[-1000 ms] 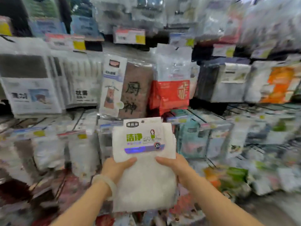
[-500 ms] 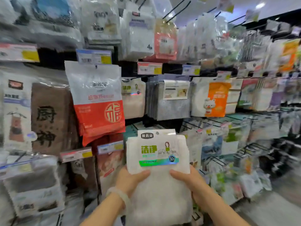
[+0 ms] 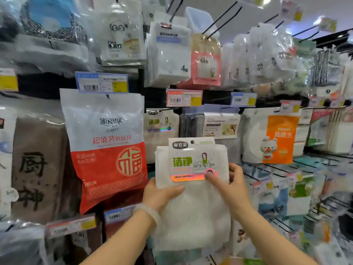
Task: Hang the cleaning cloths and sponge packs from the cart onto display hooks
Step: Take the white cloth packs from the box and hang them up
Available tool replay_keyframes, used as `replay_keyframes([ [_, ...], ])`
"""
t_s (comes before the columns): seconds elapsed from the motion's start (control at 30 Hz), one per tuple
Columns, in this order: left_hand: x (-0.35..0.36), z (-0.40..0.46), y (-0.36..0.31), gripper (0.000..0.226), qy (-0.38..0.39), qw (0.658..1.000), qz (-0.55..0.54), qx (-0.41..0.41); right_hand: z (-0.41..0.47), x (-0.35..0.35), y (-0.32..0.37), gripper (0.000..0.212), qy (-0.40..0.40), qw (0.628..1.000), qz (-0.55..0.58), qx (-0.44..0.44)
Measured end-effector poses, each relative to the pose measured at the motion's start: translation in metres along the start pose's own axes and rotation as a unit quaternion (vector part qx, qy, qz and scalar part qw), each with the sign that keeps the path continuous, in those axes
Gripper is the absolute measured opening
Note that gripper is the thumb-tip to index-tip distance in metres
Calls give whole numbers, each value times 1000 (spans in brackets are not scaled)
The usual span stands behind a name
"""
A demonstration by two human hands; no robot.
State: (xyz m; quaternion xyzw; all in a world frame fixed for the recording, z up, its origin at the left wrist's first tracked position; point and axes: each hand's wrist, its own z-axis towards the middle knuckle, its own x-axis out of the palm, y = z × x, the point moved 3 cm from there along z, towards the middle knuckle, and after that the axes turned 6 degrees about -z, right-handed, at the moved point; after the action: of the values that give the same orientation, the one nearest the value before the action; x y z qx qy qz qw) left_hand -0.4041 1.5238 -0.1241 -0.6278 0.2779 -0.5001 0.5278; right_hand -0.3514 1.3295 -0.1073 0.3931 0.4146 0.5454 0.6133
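Observation:
I hold a white cleaning cloth pack (image 3: pixel 193 213) upright in front of the display, its card header with green lettering and a hang hole at the top. My left hand (image 3: pixel 160 196) grips its left edge, thumb across the front. My right hand (image 3: pixel 231 186) grips the right side at the header's orange strip. Just above and behind it hangs a matching cloth pack (image 3: pixel 161 129) on a display hook, under a red price tag (image 3: pixel 184 98). The cart is out of view.
A red and white steel-wool bag (image 3: pixel 107 148) hangs to the left beside brown towels (image 3: pixel 36 169). Grey cloths (image 3: pixel 191 125) and an orange bear pack (image 3: pixel 273 136) hang to the right. Black hooks (image 3: pixel 219 18) jut out overhead. Lower wire racks (image 3: pixel 298 207) hold more packs.
My view has risen and swung right along the display. Both hands have lifted the cloth pack higher, and my right hand has slid up onto its header.

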Motion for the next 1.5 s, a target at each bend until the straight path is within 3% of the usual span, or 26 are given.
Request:
replay_keyframes([
  [0.23,-13,16,-2,47,8,1000,-24,-16,41,22,-6,32,76,995,28,51],
  [0.57,-7,10,-27,29,-77,996,-30,28,76,38,3,20,141,988,59,23],
  [0.8,-2,-5,-33,58,-100,994,-35,32,89,42,0,20,196,977,79,36],
  [1.0,2,-11,-29,31,-117,991,-56,44,89,38,6,19,193,975,108,18],
  [1.17,6,-12,-29,49,-126,990,-45,42,94,37,9,20,211,966,143,38],
  [1.4,-1,-11,-25,65,-148,988,-26,30,97,34,15,28,331,918,206,72],
  [1.5,-2,-11,-24,65,-145,989,-17,24,96,36,12,26,334,914,212,90],
])
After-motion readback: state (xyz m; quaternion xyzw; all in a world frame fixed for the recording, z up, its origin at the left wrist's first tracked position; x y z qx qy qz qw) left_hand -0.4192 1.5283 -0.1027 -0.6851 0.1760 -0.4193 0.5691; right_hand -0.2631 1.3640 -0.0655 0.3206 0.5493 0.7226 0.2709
